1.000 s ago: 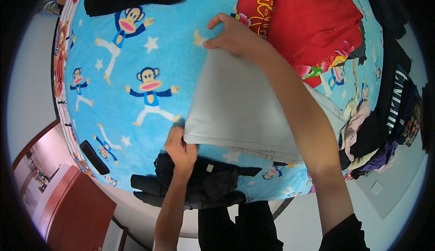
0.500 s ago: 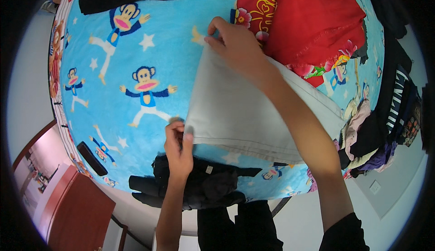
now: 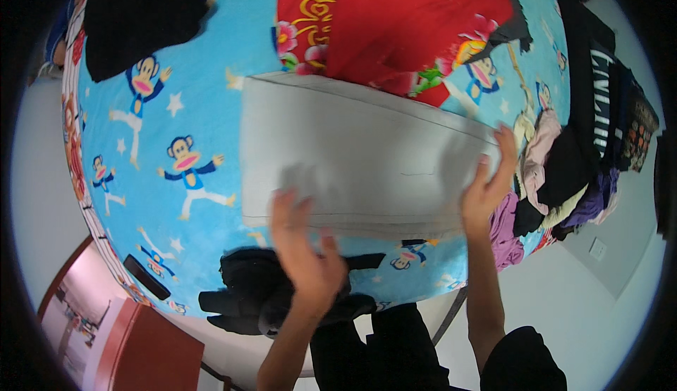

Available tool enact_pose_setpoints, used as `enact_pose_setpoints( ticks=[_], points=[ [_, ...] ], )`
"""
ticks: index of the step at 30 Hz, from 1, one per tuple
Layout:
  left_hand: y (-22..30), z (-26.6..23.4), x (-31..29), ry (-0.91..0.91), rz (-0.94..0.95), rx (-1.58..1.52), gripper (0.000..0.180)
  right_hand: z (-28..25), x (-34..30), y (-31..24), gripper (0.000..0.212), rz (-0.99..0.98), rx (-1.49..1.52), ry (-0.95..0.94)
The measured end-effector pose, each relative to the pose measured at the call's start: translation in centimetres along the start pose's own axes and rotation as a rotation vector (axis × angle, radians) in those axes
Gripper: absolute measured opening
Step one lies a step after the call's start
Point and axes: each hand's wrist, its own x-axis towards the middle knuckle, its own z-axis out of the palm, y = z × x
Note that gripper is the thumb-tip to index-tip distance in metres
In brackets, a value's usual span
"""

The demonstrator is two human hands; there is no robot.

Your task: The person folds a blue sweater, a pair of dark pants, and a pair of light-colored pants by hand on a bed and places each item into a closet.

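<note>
A light grey folded garment (image 3: 338, 144) with dark stitched seams lies flat on a blue blanket (image 3: 151, 200) printed with cartoon monkeys. Over its front edge, left of its middle, is my left hand (image 3: 307, 250), slightly blurred, fingers apart and nothing in them. My right hand (image 3: 486, 193) is at the garment's right end, thumb and fingers spread; whether the fingertips touch the cloth I cannot tell. Just beyond the garment's far edge lies a red cloth (image 3: 416, 24) with flowers and yellow lettering, touching or nearly touching it.
Black folded clothes (image 3: 243, 282) sit on the bed's near edge, by my left forearm. A black garment (image 3: 141, 24) lies at the far left. Mixed clothes (image 3: 564, 172) are heaped along the right side. A dark flat oblong object (image 3: 146, 277) rests near the left corner.
My right hand has left the garment's far left corner and moved to its right end. My left hand has let go of the near left corner and shifted right. The garment now lies flatter.
</note>
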Motion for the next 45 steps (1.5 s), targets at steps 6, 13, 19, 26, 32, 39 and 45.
enact_pose_setpoints(
  ticks=[6, 13, 19, 26, 32, 39, 45],
  points=[
    [10.0, 14.2, 3.8, -0.358, 0.408, -0.082, 0.063, -3.1, -7.1, 19.3, 0.046, 0.173, -0.459, -0.199],
    [5.1, 16.4, 8.0, -0.402, 0.435, 0.482, 0.075, -4.2, -6.5, 23.2, 0.049, 0.224, -0.487, -0.263],
    [-1.0, 9.4, 11.7, -0.107, 0.324, 0.605, 0.065, -3.9, -4.7, 23.5, 0.054, 0.242, -0.464, -0.234],
    [-4.3, 6.3, 11.3, 0.119, 0.074, 0.444, 0.052, -5.8, -4.2, 22.9, 0.054, 0.263, -0.398, -0.193],
    [-2.2, 1.5, 11.1, -0.137, -0.493, 0.281, 0.056, -7.7, -4.3, 22.3, 0.052, 0.276, -0.383, -0.130],
    [9.1, -3.0, 9.6, -0.319, -0.465, -0.521, 0.053, -9.0, -4.4, 22.9, 0.051, 0.290, -0.312, -0.051],
    [25.4, 6.1, 4.8, -0.332, -0.242, -0.423, 0.069, -9.5, -4.5, 24.9, 0.053, 0.305, -0.310, -0.026]
  ],
)
